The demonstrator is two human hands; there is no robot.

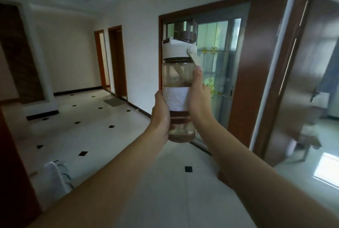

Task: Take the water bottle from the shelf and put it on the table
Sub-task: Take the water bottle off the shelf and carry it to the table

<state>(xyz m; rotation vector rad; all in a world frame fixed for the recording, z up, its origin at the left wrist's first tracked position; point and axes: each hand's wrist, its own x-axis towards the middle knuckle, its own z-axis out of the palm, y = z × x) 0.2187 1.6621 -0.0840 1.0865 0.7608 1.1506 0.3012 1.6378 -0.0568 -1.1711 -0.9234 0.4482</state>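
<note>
Right now I hold the bottle (178,88) upright between both hands, arms stretched out in front of me, well above the floor (88,130). My left hand (160,115) wraps the lower left side of it, palm pressed to the clear wall beside the brown band. My right hand (199,97) grips the right side a little higher, with the thumb (197,73) pointing up along the clear upper part and its tip touching the end of the white strap (194,58) that hangs from the lid (178,48). Fingers of both hands show faintly through the plastic on the far side, I think, though the blur makes that hard to judge. A white label (177,99) circles the bottle's middle between my two hands. A brown cap (186,35) sits on top of the white lid.

Beyond the bottle, just past my right hand, stands a glass sliding door (218,73) in a brown frame. Off to the left of my left hand the pale tiled floor with small black diamonds runs toward two doorways (111,60). Below my left forearm lies something white and grey (55,174), too blurred to name.
</note>
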